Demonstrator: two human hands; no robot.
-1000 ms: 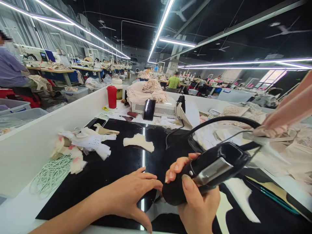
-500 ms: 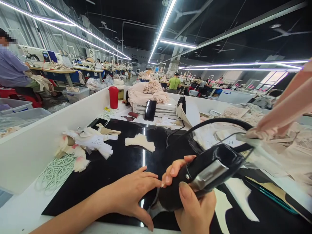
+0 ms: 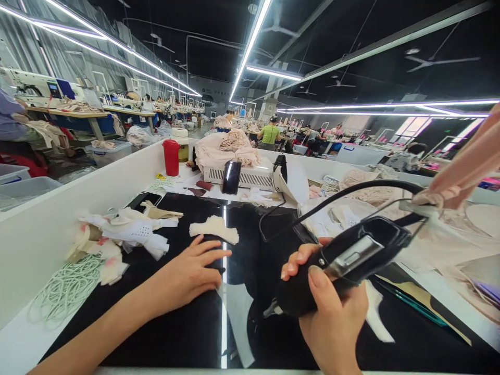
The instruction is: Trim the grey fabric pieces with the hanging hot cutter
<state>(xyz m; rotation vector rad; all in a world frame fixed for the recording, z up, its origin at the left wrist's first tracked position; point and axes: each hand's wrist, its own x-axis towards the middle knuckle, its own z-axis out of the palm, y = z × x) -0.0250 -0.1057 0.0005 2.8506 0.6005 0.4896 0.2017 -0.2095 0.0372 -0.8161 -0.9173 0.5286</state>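
My right hand (image 3: 332, 312) is wrapped round a black corded hand tool (image 3: 300, 291) with a silver lever on its side and a small metal tip pointing down to the left. Its exact kind I cannot tell. A pale grey, curved thin piece (image 3: 240, 323) lies on the glossy black work surface (image 3: 156, 333), left of the tip and apart from it. My left hand (image 3: 195, 268) rests there with fingers spread, its thumb side near the upper end of that piece. Just beyond the fingers lies a cream cut piece (image 3: 214, 229).
A twisted pink cloth (image 3: 461, 166) holds up the tool's cable end on the right. Green cord (image 3: 70, 291) and white scraps (image 3: 136, 229) lie left. Behind stand a red cup (image 3: 171, 158), a phone (image 3: 231, 177) and folded fabric (image 3: 230, 148). Teal-handled scissors or similar (image 3: 414, 302) lie right.
My right hand has lifted the tool to the right, off the left hand. The left hand has moved left and away, and the grey piece now shows. The view has turned slightly right.
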